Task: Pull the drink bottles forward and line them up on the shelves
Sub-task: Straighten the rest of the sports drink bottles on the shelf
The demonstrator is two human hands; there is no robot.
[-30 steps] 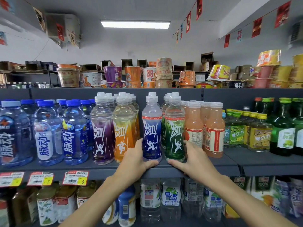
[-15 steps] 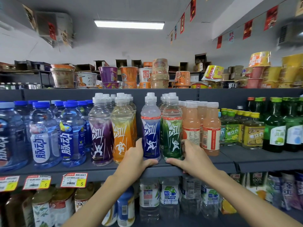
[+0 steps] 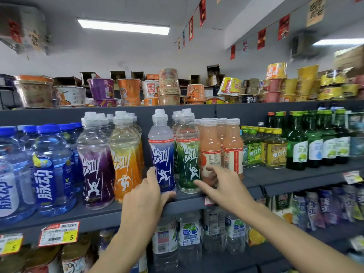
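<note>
Sports-drink bottles with white caps stand in a row on the middle shelf (image 3: 110,215): purple (image 3: 96,164), orange (image 3: 126,160), blue (image 3: 162,154) and green (image 3: 188,154). My left hand (image 3: 145,196) holds the blue bottle at its base, thumb up its left side, fingers curled across the front at the shelf edge. My right hand (image 3: 222,186) sits low between the green bottle and a peach juice bottle (image 3: 209,142). Its index fingertip touches the green bottle's lower right, and its thumb is raised in front of the peach bottle. The blue bottle stands alone, a gap to its left.
Large blue-capped water bottles (image 3: 51,170) fill the shelf's left. Peach juice, small yellow-capped bottles (image 3: 275,152) and green glass bottles (image 3: 297,146) stand to the right. Instant noodle cups (image 3: 101,89) line the top shelf. More bottles (image 3: 189,231) sit on the shelf below, behind price tags (image 3: 59,233).
My right hand has loosened from the green bottle's base and shifted right toward the peach bottle. My left hand stays at the blue bottle's base. The view has shifted.
</note>
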